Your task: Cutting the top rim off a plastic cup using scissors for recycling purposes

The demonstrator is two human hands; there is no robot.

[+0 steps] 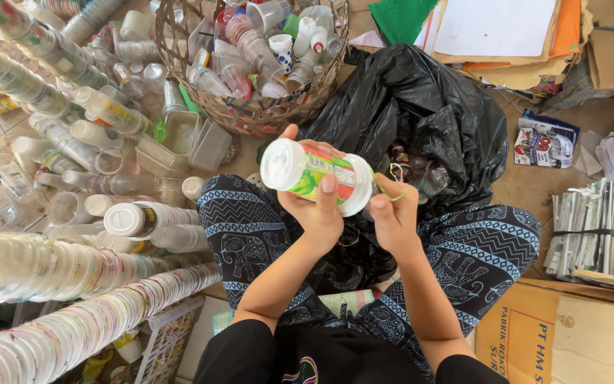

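Above the black bag (421, 114), a white, green-labelled bottle (318, 176) is gripped sideways by the left hand (318, 210). At three o'clock, its rim is pinched by the right hand (392, 213).

You have a small white plastic bottle (318, 176) lying on its side in mid-air, above your lap and in front of the black bag. Its white cap points to nine o'clock, its base to three. A green, red and white label wraps the middle, peeling at the three o'clock end.

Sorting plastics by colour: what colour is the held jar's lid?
White lid, head view, on the jar.
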